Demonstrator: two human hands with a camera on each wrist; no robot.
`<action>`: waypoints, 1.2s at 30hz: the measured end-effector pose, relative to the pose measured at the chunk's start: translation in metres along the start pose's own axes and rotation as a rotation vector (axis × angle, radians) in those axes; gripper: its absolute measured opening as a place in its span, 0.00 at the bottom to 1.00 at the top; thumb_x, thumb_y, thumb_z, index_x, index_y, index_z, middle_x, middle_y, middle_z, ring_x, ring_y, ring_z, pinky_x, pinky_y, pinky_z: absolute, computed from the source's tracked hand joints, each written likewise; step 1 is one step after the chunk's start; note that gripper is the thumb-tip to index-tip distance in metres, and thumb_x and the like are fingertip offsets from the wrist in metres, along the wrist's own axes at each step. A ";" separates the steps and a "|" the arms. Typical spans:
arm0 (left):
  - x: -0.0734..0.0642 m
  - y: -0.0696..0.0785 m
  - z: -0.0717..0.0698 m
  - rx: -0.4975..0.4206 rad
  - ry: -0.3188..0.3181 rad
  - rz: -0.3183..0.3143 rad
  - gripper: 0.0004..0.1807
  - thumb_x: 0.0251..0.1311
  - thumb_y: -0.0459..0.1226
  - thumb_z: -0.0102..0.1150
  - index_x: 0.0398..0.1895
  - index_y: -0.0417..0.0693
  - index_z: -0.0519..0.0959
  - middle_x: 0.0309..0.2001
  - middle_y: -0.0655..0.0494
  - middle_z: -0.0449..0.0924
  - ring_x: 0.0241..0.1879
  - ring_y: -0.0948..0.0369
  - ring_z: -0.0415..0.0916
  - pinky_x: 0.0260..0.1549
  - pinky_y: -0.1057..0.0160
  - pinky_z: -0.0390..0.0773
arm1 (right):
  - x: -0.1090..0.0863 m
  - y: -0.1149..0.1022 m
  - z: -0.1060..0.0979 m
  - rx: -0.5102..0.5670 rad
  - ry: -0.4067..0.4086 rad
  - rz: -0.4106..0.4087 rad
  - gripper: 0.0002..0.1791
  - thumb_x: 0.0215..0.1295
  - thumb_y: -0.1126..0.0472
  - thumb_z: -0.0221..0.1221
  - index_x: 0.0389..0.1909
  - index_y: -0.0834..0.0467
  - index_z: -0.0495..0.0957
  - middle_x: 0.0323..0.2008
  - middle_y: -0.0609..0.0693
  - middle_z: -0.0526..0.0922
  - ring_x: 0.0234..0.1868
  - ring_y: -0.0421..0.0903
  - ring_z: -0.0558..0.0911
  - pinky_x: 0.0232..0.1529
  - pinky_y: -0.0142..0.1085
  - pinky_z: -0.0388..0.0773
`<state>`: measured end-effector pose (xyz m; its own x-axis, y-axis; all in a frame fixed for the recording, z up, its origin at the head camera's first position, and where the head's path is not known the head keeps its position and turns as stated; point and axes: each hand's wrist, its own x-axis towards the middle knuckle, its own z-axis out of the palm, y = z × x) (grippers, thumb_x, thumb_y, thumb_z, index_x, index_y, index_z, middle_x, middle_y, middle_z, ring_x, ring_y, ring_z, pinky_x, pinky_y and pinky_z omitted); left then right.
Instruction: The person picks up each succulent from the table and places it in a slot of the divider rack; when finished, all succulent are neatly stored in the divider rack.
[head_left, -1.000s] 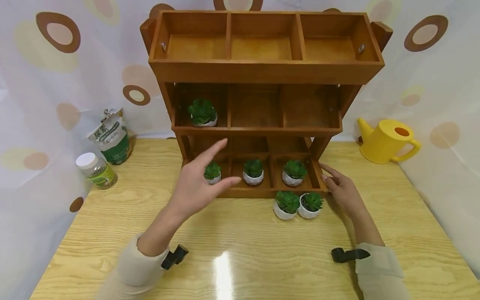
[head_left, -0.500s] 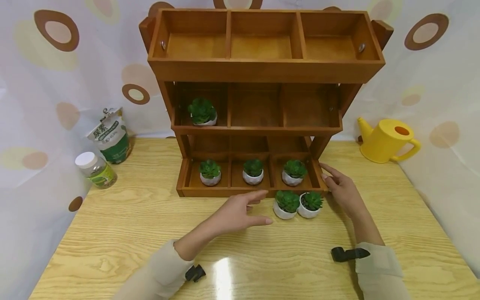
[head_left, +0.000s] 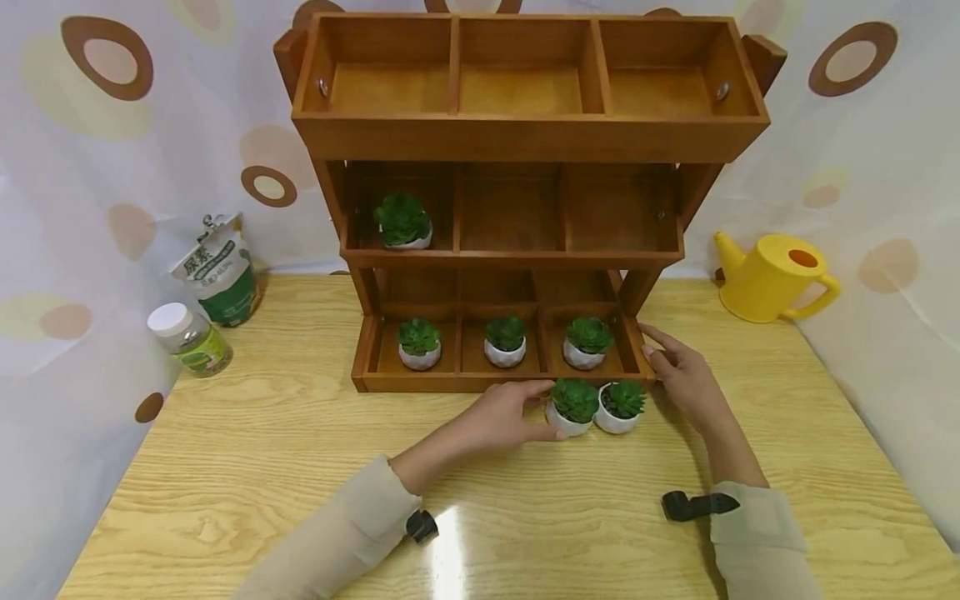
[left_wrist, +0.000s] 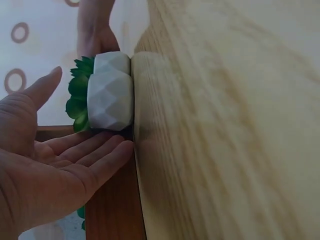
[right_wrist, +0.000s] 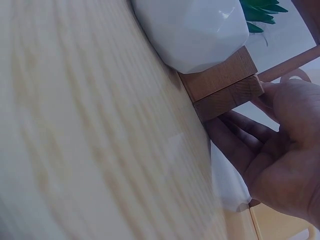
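Note:
A small potted succulent in a white faceted pot stands on the table in front of the wooden plant stand. My left hand reaches around its left side, thumb at the front and fingers behind. In the left wrist view the thumb stands apart from the plant while the straight fingers lie close by the pot. A second potted succulent stands right beside it. At the stand's lower right end, my right hand holds the corner between thumb and fingers.
Three potted succulents, one of them the middle plant, fill the bottom tier; another plant sits middle-tier left. A yellow watering can stands right. At left are a white-capped jar and a green-white pouch.
My left hand has moved right and down from in front of the bottom tier's left compartment to the succulent on the table. My right hand has stayed at the stand's end.

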<state>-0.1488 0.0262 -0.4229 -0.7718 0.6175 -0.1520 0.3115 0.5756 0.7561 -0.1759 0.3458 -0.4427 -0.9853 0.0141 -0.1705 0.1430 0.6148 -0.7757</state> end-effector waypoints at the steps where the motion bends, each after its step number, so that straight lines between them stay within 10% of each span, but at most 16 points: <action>1: 0.002 0.000 0.000 -0.002 0.002 -0.005 0.43 0.61 0.56 0.68 0.77 0.54 0.65 0.71 0.56 0.72 0.68 0.57 0.73 0.65 0.58 0.74 | 0.000 0.000 0.000 0.001 0.002 -0.004 0.33 0.79 0.37 0.40 0.80 0.40 0.54 0.66 0.66 0.75 0.62 0.60 0.78 0.61 0.50 0.74; 9: 0.015 0.002 0.003 -0.004 -0.006 -0.068 0.46 0.58 0.58 0.69 0.77 0.52 0.65 0.73 0.55 0.70 0.73 0.55 0.67 0.68 0.54 0.72 | 0.000 0.000 -0.001 -0.030 0.031 -0.044 0.32 0.80 0.39 0.42 0.80 0.42 0.57 0.60 0.63 0.81 0.48 0.41 0.80 0.42 0.27 0.74; 36: 0.023 0.017 0.019 0.061 0.023 -0.008 0.37 0.52 0.52 0.76 0.67 0.60 0.73 0.58 0.63 0.83 0.58 0.62 0.79 0.55 0.65 0.77 | 0.000 0.001 -0.001 -0.037 0.028 -0.055 0.32 0.80 0.39 0.41 0.80 0.43 0.56 0.59 0.64 0.81 0.49 0.47 0.80 0.41 0.30 0.74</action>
<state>-0.1514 0.0602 -0.4257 -0.7868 0.6005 -0.1428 0.3379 0.6126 0.7145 -0.1756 0.3477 -0.4427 -0.9938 0.0012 -0.1113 0.0859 0.6439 -0.7602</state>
